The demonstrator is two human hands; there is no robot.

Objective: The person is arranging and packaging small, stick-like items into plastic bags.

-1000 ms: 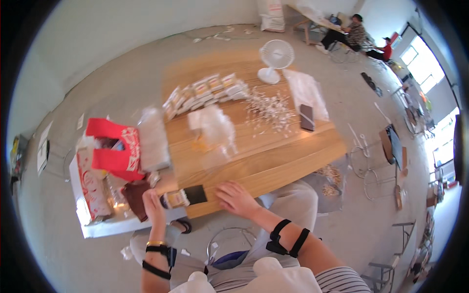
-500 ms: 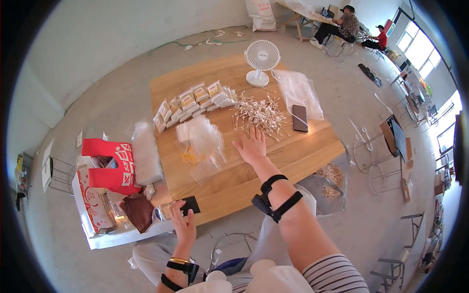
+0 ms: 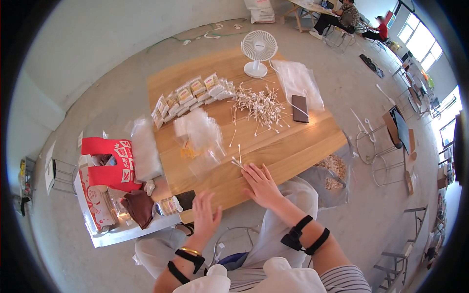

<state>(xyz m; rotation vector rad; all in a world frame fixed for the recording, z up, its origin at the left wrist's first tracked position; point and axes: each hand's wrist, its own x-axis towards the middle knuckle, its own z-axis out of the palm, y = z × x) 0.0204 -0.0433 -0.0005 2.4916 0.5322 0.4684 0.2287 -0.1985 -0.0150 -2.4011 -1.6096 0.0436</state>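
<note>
My right hand (image 3: 262,187) lies flat near the front edge of the wooden table, fingers stretched out. At its fingertips are a few loose cotton swabs (image 3: 238,161), apart from the large heap of cotton swabs (image 3: 261,108) farther back. My left hand (image 3: 205,215) hovers at the near left edge with its fingers apart and nothing in them. Close beside it lies a flat black rectangle (image 3: 185,200), next to a small packet of swabs (image 3: 170,206). A loose stack of clear plastic bags (image 3: 200,129) rests left of the swabs.
Rows of filled swab packets (image 3: 184,95) line the far left, and a white fan (image 3: 259,49) stands at the back. A dark phone-like slab (image 3: 300,108) lies right of the heap. A red bag (image 3: 117,163) sits on the side table. Two people sit far behind.
My right hand has come from the swab heap toward the front edge, and a few swabs now lie at its fingertips. My left hand has moved right, off the black rectangle.
</note>
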